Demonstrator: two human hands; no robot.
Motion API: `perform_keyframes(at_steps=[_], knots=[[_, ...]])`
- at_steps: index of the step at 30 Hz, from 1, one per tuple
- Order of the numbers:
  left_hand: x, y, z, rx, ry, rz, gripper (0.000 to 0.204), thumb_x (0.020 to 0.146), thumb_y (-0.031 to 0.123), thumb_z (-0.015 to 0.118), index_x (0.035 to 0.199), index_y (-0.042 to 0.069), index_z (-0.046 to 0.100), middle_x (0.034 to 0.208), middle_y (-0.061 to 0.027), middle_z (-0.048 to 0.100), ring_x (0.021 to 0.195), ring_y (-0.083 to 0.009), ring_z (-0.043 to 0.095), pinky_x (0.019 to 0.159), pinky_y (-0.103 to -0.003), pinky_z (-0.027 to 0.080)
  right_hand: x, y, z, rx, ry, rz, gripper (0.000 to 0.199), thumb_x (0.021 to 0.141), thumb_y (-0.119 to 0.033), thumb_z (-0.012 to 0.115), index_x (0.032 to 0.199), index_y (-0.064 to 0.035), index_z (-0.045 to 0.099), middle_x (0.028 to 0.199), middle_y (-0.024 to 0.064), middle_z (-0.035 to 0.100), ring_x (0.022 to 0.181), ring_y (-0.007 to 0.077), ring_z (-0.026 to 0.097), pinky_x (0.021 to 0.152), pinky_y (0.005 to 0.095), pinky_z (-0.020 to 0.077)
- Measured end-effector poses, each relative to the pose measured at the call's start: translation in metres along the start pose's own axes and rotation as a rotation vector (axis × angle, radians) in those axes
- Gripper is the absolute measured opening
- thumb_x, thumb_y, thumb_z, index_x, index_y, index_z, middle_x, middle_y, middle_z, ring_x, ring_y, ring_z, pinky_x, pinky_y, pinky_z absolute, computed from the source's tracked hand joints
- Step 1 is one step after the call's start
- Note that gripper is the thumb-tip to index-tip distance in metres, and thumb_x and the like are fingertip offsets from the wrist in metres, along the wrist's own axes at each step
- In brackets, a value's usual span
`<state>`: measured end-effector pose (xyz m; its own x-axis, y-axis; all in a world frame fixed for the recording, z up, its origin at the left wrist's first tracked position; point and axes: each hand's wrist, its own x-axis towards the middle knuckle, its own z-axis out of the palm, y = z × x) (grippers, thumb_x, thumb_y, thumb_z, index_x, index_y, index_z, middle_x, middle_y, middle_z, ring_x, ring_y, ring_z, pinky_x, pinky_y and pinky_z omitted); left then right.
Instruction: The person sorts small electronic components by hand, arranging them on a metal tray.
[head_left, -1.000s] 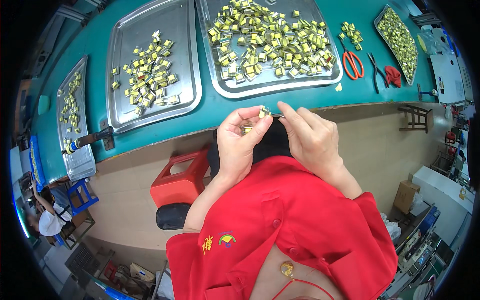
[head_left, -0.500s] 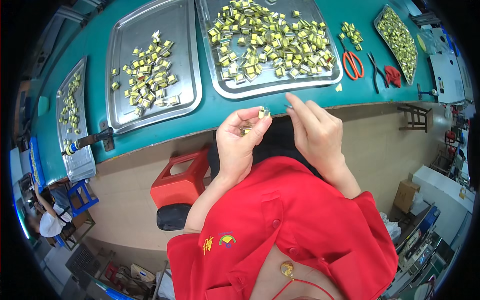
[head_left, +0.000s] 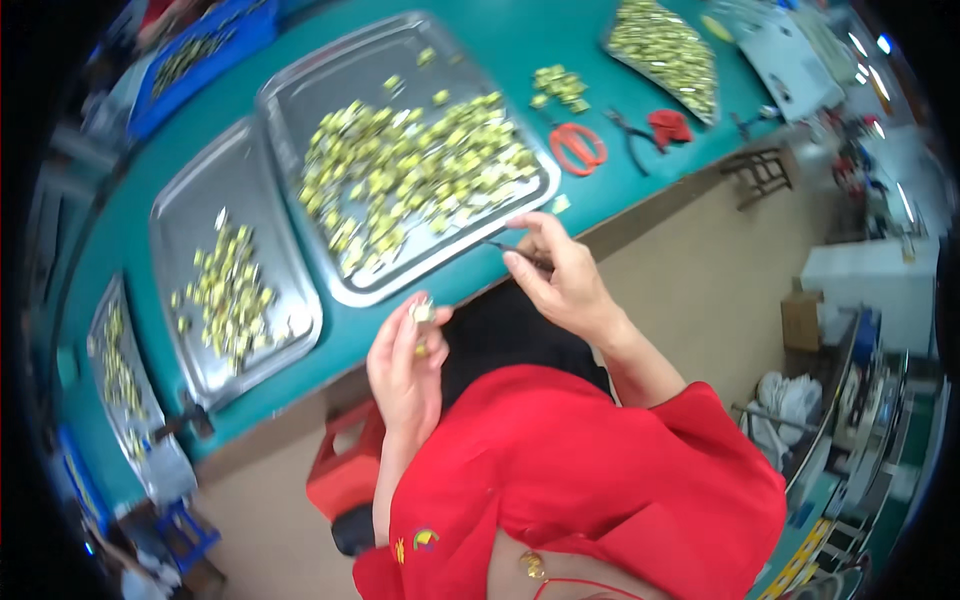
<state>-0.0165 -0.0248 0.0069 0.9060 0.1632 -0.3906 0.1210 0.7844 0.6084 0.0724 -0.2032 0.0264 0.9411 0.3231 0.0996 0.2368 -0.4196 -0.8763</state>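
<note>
My left hand (head_left: 405,368) is raised at the edge of the teal bench, pinching a small yellow-and-white part (head_left: 423,311) between thumb and fingertips. My right hand (head_left: 562,282) is a little to the right and apart from it, closed on a thin dark tool (head_left: 503,246) whose tip points toward the near rim of the large metal tray (head_left: 330,82). That tray is filled with several of the same yellow parts (head_left: 420,165). Red sleeves cover both upper arms.
A second metal tray (head_left: 200,225) with fewer parts lies left, a third tray (head_left: 112,370) farther left. Red-handled scissors (head_left: 577,147), red pliers (head_left: 655,125), a small pile of parts (head_left: 560,86) and another heaped tray (head_left: 668,48) lie right. An orange stool (head_left: 345,470) stands below the bench.
My right hand has drawn away from my left, so the hands now sit apart. The view has swung and tilted, shifting the trays left.
</note>
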Motion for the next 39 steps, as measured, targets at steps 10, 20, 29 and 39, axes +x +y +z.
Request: perform_keyframes(at_steps=[10,20,29,39], knots=[[0.033,-0.016,0.026,0.144,-0.205,-0.122,0.029,0.090,0.006,0.052,0.117,-0.005,0.051,0.093,-0.0151,0.062,0.063,-0.0067,0.049,0.054,-0.019,0.037,0.015,0.094,-0.121,-0.316,0.601,0.008,0.012,0.076,-0.007,0.063,0.084,0.0013,0.062,0.070,0.0113,0.058,0.058,0.0173,0.055,0.053,0.0287,0.0434],[0.042,-0.027,0.047,0.299,-0.321,-0.141,0.021,0.091,0.010,0.052,0.110,0.000,0.054,0.095,-0.0136,0.062,0.062,-0.0073,0.047,0.051,-0.017,0.037,0.103,0.180,-0.222,-0.659,0.789,0.251,0.024,0.076,-0.021,0.066,0.098,-0.0103,0.063,0.087,0.0120,0.057,0.084,0.0313,0.058,0.070,0.0395,0.0474],[0.062,-0.027,0.071,0.359,-0.350,-0.148,0.024,0.093,0.017,0.051,0.109,-0.002,0.051,0.093,-0.0106,0.061,0.058,-0.0038,0.041,0.048,-0.017,0.034,0.029,0.111,-0.123,-0.481,0.374,-0.237,0.011,0.074,-0.013,0.064,0.084,-0.0102,0.062,0.086,0.0056,0.055,0.072,0.0267,0.059,0.062,0.0367,0.0488],[0.128,-0.083,0.154,0.480,-0.503,-0.212,0.017,0.093,0.017,0.052,0.104,0.005,0.053,0.105,-0.0128,0.061,0.065,-0.0048,0.046,0.055,-0.018,0.037,-0.002,0.116,-0.112,-0.041,0.226,-0.142,0.028,0.073,-0.003,0.055,0.100,-0.0029,0.061,0.106,0.0056,0.061,0.077,0.0216,0.059,0.066,0.0321,0.0481]])
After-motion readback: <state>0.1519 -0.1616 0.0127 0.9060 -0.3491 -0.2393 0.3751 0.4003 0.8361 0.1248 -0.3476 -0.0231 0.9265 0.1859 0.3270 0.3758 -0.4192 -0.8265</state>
